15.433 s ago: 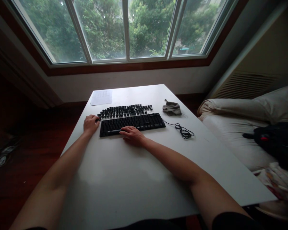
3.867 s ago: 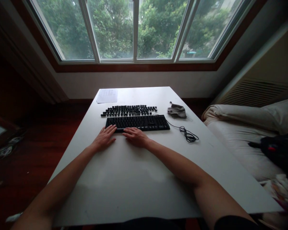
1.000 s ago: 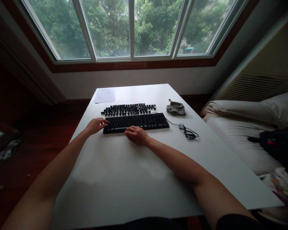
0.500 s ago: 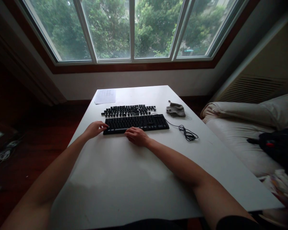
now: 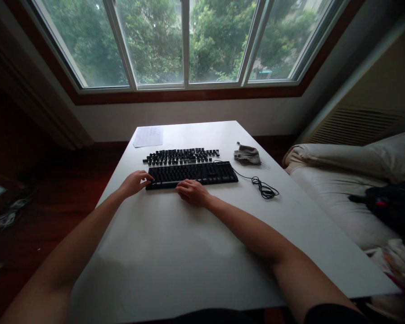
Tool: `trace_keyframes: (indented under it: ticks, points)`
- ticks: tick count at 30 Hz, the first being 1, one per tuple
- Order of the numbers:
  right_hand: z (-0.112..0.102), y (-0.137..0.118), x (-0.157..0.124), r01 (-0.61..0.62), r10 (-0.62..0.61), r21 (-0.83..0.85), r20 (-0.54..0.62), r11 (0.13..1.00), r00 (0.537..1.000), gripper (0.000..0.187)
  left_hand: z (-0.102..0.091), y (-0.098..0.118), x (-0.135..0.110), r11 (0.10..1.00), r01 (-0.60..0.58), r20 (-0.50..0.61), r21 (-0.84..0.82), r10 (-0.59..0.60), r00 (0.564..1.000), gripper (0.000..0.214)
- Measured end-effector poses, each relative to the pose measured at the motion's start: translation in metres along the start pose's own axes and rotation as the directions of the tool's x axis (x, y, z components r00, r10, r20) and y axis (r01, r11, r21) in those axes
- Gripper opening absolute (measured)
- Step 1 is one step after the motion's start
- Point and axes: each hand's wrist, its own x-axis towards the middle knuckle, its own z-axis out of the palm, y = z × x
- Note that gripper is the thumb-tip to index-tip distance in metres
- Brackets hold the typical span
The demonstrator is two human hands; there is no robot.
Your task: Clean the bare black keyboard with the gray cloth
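Note:
A black keyboard point(image 5: 202, 173) lies across the white table in front of me. My left hand point(image 5: 137, 182) is at its left end, thumb and fingertips closed together on the front left corner. Along the front edge, left of the middle, rests my right hand point(image 5: 192, 192). Its fingers are curled and pressed together against the keyboard, and their tips are hidden from me. Just behind the keyboard, loose black keycaps point(image 5: 178, 156) stand in rows. The keyboard's cable point(image 5: 265, 186) lies bundled to the right.
A crumpled grey cloth point(image 5: 247, 154) sits at the table's right side. At the far left corner lies a paper sheet point(image 5: 148, 136). The white table point(image 5: 175, 252) stands before a window, and a pale sofa point(image 5: 330, 193) with a dark bag is on the right.
My left hand has shifted very slightly at the keyboard's corner, with a clearer gap between thumb and finger. My right hand and the keyboard look nearly unchanged.

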Motion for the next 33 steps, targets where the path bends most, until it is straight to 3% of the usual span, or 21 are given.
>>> trace_keyframes:
  ticks: [8,14,22,28,33]
  points:
    - [-0.003,-0.002,0.002,-0.006,0.006,-0.009,-0.006,1.0,1.0,0.02,0.016,0.005,0.002,0.987,0.134,-0.094,-0.085,-0.142,0.985,0.028]
    - [-0.001,0.0,0.0,-0.008,0.008,-0.005,0.009,1.0,1.0,0.021,0.04,0.013,0.002,0.923,0.339,-0.199,-0.183,-0.372,0.907,0.026]
    - [0.001,0.002,-0.001,-0.02,0.02,0.016,0.015,1.0,1.0,0.02,0.058,0.017,0.007,0.907,0.381,-0.317,-0.179,-0.42,0.851,0.025]
    - [0.002,0.005,-0.001,-0.017,0.017,0.015,-0.036,1.0,0.999,0.02,0.066,0.019,0.011,0.859,0.509,-0.318,-0.046,-0.496,0.808,0.044]
    - [0.0,0.007,-0.002,-0.048,0.047,-0.001,-0.077,0.999,0.996,0.02,0.069,0.02,0.011,0.87,0.492,-0.255,0.018,-0.472,0.844,0.049]
